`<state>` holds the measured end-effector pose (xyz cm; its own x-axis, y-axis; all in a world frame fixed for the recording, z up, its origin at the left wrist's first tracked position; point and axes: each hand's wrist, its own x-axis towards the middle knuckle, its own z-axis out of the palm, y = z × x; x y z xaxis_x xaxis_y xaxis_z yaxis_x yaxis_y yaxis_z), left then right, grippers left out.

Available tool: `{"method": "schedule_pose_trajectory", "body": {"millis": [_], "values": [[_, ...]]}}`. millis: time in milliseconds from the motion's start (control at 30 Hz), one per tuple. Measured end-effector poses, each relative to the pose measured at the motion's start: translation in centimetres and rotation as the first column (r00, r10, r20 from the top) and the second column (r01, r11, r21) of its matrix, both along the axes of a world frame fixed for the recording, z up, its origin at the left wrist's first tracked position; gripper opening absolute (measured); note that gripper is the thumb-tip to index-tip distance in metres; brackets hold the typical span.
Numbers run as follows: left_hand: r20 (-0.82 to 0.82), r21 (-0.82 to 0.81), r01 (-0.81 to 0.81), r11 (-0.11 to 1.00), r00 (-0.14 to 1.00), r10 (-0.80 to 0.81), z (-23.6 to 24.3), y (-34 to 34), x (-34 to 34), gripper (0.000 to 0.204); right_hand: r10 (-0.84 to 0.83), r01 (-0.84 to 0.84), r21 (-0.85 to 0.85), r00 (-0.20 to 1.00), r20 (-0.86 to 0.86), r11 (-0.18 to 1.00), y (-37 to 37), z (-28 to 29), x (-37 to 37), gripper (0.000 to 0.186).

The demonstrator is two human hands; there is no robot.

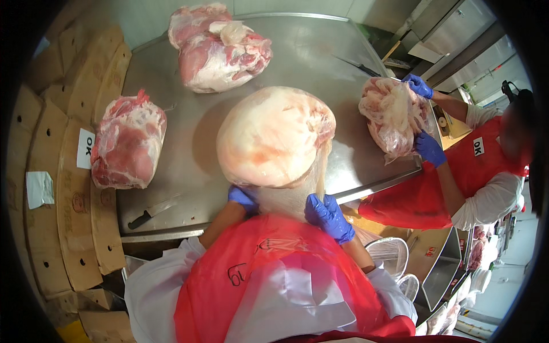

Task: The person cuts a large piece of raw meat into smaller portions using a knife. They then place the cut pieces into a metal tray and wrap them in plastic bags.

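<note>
A large, rounded piece of meat (274, 137) with a pale, fatty surface rests on the metal table in front of me. Clear plastic film (283, 201) hangs from its right side and near end toward my apron. My right hand (330, 218), in a blue glove, is closed on the film's right edge. At the film's left edge, close under the meat, my gloved left hand (243, 200) also grips it; some of its fingers are hidden. A knife (151, 214) with a dark handle lies on the table left of that hand.
Other raw cuts lie on the metal table (189, 166): one left (128, 140), more at the back (223, 54). Cardboard boxes (80, 194) line the left edge. At right, a co-worker in a red apron (423, 194) handles film-wrapped meat (392, 114) near another knife (360, 67).
</note>
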<state>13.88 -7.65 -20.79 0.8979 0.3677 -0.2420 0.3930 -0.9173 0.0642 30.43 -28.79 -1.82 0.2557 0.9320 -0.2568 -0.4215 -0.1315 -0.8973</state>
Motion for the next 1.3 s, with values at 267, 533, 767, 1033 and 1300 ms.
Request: {"method": "schedule_pose_trajectory", "body": {"millis": [267, 533, 767, 1033, 1300], "values": [[0.153, -0.973, -0.04, 0.227, 0.624, 0.766, 10.0, -2.5, -3.5, 0.029, -0.083, 0.089, 0.106, 0.995, -0.059, 0.99, 2.3, 5.4, 0.8, 0.033], [-0.029, -0.645, 0.491, -0.585, 0.75, 0.661, 23.8, 5.0, 0.3, 0.018, -0.085, 0.254, 0.383, 0.91, -0.407, 0.888, 7.6, 13.3, 6.4, 0.036], [0.33, -0.699, 0.713, -0.052, 0.386, 0.862, 31.8, 8.0, 2.5, 0.019, 0.012, 0.01, 0.497, 0.999, -0.041, 0.867, 16.0, 20.2, 7.5, 0.038], [0.878, -0.119, -0.131, 0.984, 0.449, 0.167, 25.2, 4.8, -9.2, 0.026, -0.516, -0.133, 0.532, 0.136, 0.846, 0.836, 12.5, 11.9, 12.4, 0.02], [0.812, -0.268, -0.326, 0.906, 0.429, 0.395, 12.2, 1.4, -5.1, 0.033, -0.34, 0.197, 0.4, 0.882, 0.325, 0.895, -3.0, 3.5, 12.2, 0.015]]}}
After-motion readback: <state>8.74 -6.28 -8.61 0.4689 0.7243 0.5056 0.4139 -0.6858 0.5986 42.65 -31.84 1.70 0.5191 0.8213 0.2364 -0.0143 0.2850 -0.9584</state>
